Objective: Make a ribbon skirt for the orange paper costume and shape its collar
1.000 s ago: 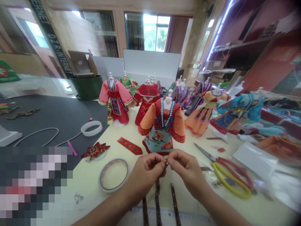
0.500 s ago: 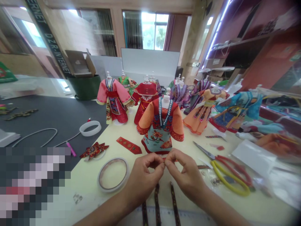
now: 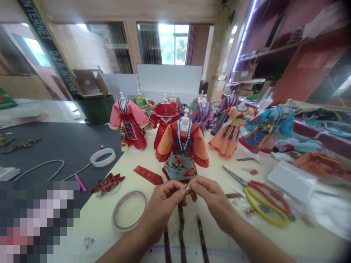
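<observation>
In the head view, my left hand [image 3: 167, 199] and my right hand [image 3: 208, 197] meet at the middle of the table. Both are closed in a pinch on a small white piece [image 3: 187, 188], too small to name. Below them lie dark patterned fabric strips [image 3: 203, 241]; the middle one runs up behind my left fingers, where its end is hidden. Just beyond my hands stands a miniature robe [image 3: 181, 149] with orange sleeves and a beaded collar, on a white stand. A red pointed fabric strip [image 3: 148, 175] lies left of it.
A tape roll [image 3: 129, 210] sits left of my left forearm. Scissors [image 3: 260, 193] with yellow and red handles lie at the right. A ruler [image 3: 219, 252] runs along the near edge. Several dressed stands, including a pink robe [image 3: 128, 124], line the back.
My fingertips have shifted and a small white piece now shows between them. The camera view has tilted slightly up and to the right.
</observation>
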Demonstrator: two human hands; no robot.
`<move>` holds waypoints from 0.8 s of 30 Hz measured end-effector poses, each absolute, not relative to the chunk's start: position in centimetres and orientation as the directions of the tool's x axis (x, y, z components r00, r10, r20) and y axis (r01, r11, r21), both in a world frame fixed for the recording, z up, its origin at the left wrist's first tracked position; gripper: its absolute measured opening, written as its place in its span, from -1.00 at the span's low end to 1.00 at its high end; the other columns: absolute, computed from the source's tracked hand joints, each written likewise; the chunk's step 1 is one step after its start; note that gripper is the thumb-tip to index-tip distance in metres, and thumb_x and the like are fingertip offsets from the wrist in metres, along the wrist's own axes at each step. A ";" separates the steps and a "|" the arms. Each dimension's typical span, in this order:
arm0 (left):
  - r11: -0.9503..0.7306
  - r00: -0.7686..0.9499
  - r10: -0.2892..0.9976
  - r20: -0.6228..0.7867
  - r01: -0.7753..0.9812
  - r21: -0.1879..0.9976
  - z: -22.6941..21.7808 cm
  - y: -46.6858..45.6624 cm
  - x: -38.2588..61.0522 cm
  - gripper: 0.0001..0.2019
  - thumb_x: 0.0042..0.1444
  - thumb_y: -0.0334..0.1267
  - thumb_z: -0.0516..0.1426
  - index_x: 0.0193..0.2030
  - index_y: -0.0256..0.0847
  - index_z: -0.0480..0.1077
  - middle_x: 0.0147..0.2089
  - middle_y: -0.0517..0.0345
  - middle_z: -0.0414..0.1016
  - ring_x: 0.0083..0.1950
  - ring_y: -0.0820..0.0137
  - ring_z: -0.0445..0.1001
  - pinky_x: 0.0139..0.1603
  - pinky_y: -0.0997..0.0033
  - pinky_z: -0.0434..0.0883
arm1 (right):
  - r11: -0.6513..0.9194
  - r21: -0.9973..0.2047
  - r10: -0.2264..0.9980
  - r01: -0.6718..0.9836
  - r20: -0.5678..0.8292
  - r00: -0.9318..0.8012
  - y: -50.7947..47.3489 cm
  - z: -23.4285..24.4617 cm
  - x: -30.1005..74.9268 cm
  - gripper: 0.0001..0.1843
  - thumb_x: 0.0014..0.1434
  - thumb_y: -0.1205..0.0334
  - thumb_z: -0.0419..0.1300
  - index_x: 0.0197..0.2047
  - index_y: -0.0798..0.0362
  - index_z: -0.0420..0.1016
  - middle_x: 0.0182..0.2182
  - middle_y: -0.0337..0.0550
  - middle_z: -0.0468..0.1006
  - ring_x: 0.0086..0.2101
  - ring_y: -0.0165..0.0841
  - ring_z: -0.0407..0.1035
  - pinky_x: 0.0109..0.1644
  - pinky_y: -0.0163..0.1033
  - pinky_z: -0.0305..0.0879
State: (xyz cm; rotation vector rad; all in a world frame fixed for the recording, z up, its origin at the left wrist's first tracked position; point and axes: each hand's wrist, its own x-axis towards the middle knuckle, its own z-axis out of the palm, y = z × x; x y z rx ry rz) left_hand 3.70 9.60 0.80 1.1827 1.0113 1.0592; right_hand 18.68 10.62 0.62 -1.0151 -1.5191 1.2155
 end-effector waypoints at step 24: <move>0.067 0.111 0.992 -0.058 -0.077 0.995 1.2 9.3 4.3 -0.78 0.02 -0.20 0.17 -0.54 -0.28 0.43 -0.55 0.22 0.42 -0.45 0.49 0.33 -0.36 0.56 0.28 | 0.349 -0.937 0.926 -0.017 0.348 -0.146 10.5 -0.5 18.2 -0.91 0.11 0.27 0.18 -0.41 0.08 0.44 -0.43 -0.21 0.40 -0.37 -0.37 0.34 -0.25 -0.24 0.26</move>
